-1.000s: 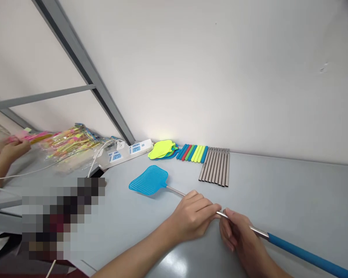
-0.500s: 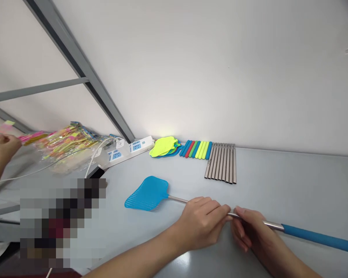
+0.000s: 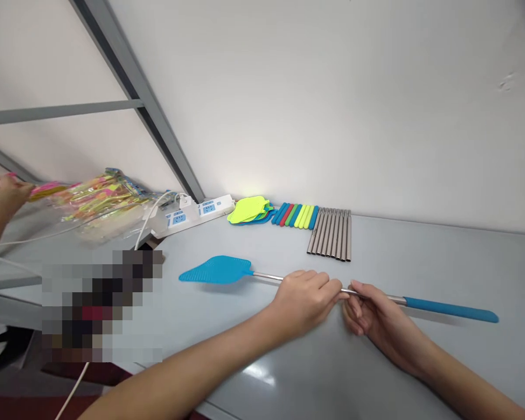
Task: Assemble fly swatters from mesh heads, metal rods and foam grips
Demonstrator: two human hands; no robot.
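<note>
I hold one swatter [image 3: 347,291] crosswise over the grey table [image 3: 433,251], gripped along its shaft by my left hand [image 3: 305,298] and my right hand [image 3: 376,312]. Its blue, perforated head [image 3: 216,270] points to my left, seen at a shallow angle. The shiny metal shaft [image 3: 266,276] thickens toward the round-ended blue handle [image 3: 450,309] on my right.

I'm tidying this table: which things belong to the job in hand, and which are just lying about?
Job in hand:
blue swatter, held by left hand and right hand
probably the loose swatter heads, coloured handles and metal tubes, which resemble its parts

Seemingly just lying about:
white power strip
plastic-bagged items on the left
</note>
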